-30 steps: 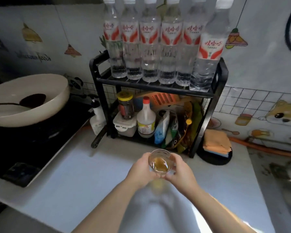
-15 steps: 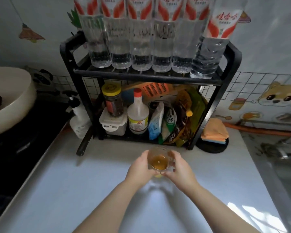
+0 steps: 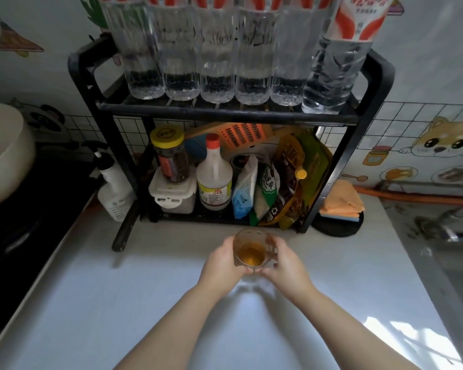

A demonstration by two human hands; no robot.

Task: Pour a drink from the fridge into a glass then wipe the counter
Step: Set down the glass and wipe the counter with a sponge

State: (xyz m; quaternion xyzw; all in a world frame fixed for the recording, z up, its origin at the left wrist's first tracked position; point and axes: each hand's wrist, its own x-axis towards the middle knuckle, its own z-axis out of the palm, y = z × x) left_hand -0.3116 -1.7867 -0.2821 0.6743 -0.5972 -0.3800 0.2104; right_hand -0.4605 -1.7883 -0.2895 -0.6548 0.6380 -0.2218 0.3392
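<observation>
Head camera, looking down: both bare forearms reach forward over the pale grey table [image 3: 96, 303], and the left hand [image 3: 223, 264] and right hand [image 3: 286, 265] are cupped around the small clear glass of amber drink [image 3: 251, 249], one palm on each side. Whether its base rests on the table or hangs just above cannot be told. The glass is already partly filled, so the pouring appears done; no drink bottle from the fridge is in sight. The wiping seems still ahead: the folded orange cloth [image 3: 342, 200] lies untouched beyond the glass, just right of the black two-tier metal rack [image 3: 358, 145], whose upper shelf carries a row of clear plastic water bottles [image 3: 217, 62].
</observation>
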